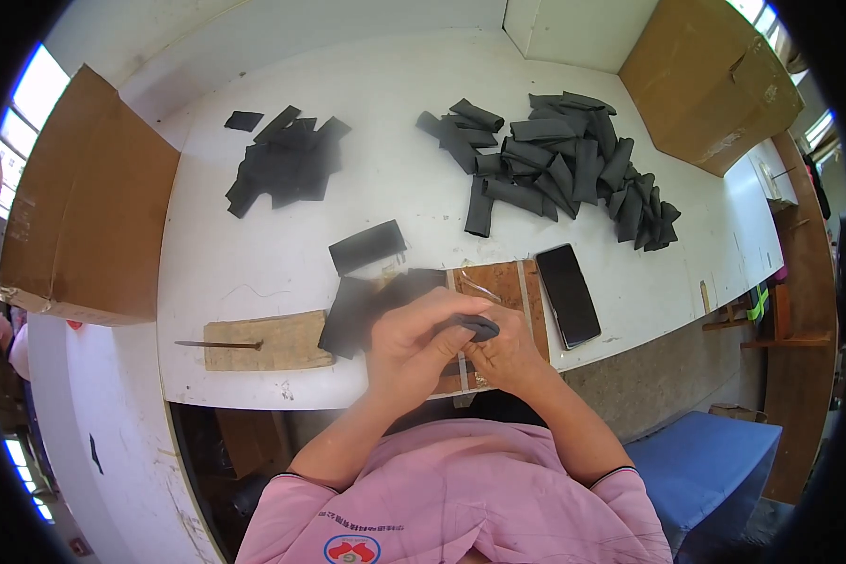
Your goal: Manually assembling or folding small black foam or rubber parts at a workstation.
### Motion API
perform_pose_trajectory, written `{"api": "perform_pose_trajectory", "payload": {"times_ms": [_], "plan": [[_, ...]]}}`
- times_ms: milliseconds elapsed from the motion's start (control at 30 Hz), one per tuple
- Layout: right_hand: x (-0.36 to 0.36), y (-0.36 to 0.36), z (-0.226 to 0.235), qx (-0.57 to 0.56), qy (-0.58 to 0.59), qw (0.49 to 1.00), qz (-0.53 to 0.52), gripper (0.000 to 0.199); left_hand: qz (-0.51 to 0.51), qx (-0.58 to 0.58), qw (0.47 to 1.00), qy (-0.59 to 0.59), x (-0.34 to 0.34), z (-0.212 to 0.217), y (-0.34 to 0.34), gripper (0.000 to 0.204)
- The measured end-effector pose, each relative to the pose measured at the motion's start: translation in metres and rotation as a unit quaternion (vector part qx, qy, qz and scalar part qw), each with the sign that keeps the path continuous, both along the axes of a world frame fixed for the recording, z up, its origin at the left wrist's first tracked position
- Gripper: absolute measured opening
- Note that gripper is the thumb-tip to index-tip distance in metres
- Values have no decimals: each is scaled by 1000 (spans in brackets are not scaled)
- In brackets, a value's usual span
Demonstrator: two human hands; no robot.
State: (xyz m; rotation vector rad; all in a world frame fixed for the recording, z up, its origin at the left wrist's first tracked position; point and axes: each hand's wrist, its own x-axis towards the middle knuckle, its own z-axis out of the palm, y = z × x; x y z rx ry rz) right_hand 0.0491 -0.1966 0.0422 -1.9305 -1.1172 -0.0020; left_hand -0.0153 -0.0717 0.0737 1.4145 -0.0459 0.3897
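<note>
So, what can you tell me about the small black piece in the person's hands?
The small black, soft-looking piece seems to be fabric or foam, matte and apparently rolled or folded, with a rounded end showing. It is held up between the fingers of the bare left hand and the bare right hand, in front of a flat brown board on the table. The hands cover much of it, so its full shape and length can't be told.

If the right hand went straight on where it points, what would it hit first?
First the dark piece, already against the right hand; just past it, likely the left hand, though depth is unclear.
</note>
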Motion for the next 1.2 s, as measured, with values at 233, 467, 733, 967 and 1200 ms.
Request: {"api": "perform_pose_trajectory", "payload": {"times_ms": [233, 467, 733, 967, 1200], "plan": [[0, -1, -23, 24, 43, 999, 12, 16, -82, 22, 996, 14, 4, 2, 7, 15], [-3, -1, 5, -37, -6, 999, -20, 20, -20, -45, 999, -21, -2, 13, 0, 13], [-6, -2, 24, 17, -52, 998, -26, 22, 51, 61, 994, -74, 0, -3, 5, 13], [-3, 5, -10, 41, -29, 998, -28, 18, 63, 14, 994, -93, 0, -7, -6, 22], [3, 0, 4, -9, -19, 1000, -6, 15, 19, -37, 992, -120, 3, -10, 2, 20]]}}
